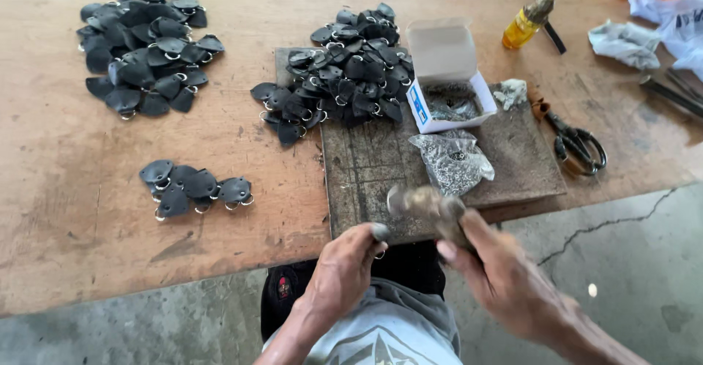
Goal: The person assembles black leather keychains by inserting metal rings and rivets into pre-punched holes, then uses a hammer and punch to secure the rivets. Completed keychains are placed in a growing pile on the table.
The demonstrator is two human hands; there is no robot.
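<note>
A worker's right hand (489,273) clamps a blurred, heavy-looking hammer (428,205) by its handle; the left hand (344,266) pinches a small, floppy black leather tab (380,232) at the board (366,167) edge.

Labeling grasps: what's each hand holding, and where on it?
Right hand grips a blurred hammer by its handle. Left hand pinches a small piece at the fingertips; which part, can't tell.
</note>
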